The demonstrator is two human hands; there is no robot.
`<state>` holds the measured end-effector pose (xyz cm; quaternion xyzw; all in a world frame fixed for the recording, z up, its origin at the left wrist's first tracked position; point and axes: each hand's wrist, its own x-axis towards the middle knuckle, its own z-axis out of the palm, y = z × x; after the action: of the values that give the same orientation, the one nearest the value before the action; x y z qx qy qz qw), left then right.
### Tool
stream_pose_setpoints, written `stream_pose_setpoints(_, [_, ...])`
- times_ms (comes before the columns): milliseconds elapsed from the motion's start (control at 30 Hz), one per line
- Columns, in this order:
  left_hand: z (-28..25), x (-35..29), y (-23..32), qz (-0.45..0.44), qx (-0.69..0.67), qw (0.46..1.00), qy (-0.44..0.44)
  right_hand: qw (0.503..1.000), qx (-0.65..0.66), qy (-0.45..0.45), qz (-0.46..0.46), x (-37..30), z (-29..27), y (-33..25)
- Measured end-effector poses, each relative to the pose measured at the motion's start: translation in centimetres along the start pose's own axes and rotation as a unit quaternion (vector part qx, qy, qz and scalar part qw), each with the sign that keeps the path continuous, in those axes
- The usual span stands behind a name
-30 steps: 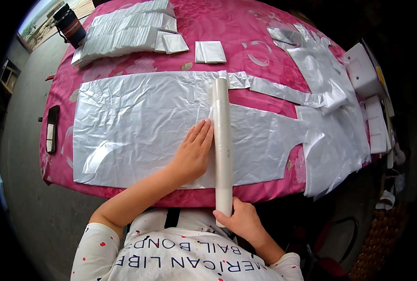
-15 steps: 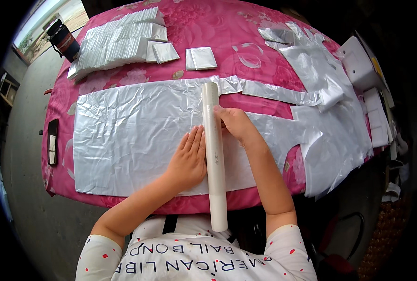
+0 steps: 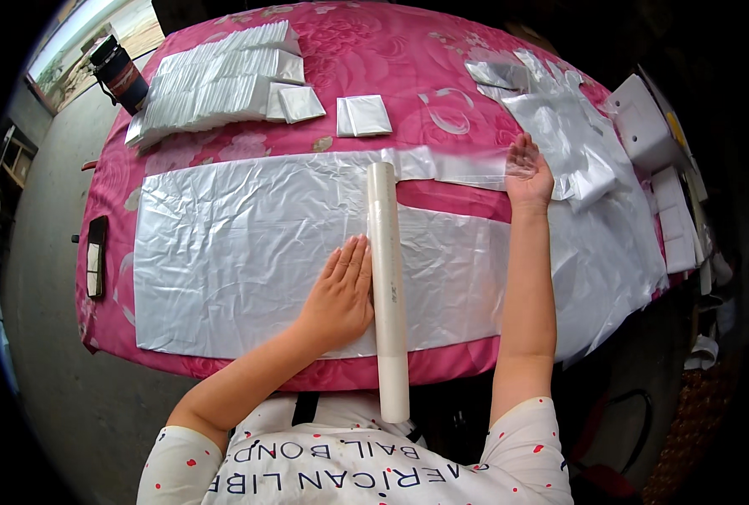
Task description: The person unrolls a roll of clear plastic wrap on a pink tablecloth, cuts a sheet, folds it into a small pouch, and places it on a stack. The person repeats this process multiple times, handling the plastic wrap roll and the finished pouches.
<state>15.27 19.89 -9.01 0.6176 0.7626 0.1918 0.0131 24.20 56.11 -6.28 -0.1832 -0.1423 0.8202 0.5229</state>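
Observation:
A large silvery-white plastic bag lies spread over the table, with two strap-like handles running to the right. Across it rests a long pale tube, whose near end sticks out past the table's front edge. My left hand is flat on the bag, fingers together and stretched out, its edge against the tube's left side. Over at the right, my right hand is at the far handle strip, palm showing and fingers extended, partly blurred. I see nothing gripped in it.
Stacks of folded plastic bags stand at the far left beside a dark flask. Two folded bags lie mid-table. More loose plastic bags cover the right side, near white boxes. A dark, narrow object sits at the left edge.
My right hand has left the tube and moved right to the far handle strip. The left hand stays beside the tube, which has barely shifted.

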Motion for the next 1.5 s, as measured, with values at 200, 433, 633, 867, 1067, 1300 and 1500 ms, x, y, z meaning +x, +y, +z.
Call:
stream_pose_setpoints(200, [0.3,-0.1,0.0,-0.001,0.004,1.0,0.006,0.971,-0.184,-0.113,-0.101,-5.8,10.5,-1.4])
stream_pose_setpoints(433, [0.7,-0.5,-0.3,-0.001,-0.073,0.996,0.047,0.682,-0.574,-0.437,-0.121,-23.0,14.8,21.9])
stream_pose_setpoints(633, [2.2,0.1,-0.5,0.017,0.042,0.999,0.024,0.487,-0.662,-0.564,-0.083,-29.2,8.1,35.0])
stream_pose_setpoints(867, [1.9,-0.4,-0.8,0.009,0.029,0.999,0.041,0.433,-0.602,-0.665,0.089,-30.9,11.1,27.1])
stream_pose_setpoints(1067, [-1.2,0.5,-1.9,-0.055,-0.211,0.969,0.114,0.505,-0.63,-0.569,-0.154,-26.2,7.1,12.0])
stream_pose_setpoints(1300, [-3.0,8.6,-5.9,-0.316,-0.774,0.548,0.029,0.474,-0.732,-0.468,-0.144,-21.8,0.3,4.3])
stream_pose_setpoints(1500, [-2.9,8.8,-7.2,-0.356,-0.779,0.516,-0.004,0.395,-0.727,-0.544,-0.143,-20.1,-1.2,4.7])
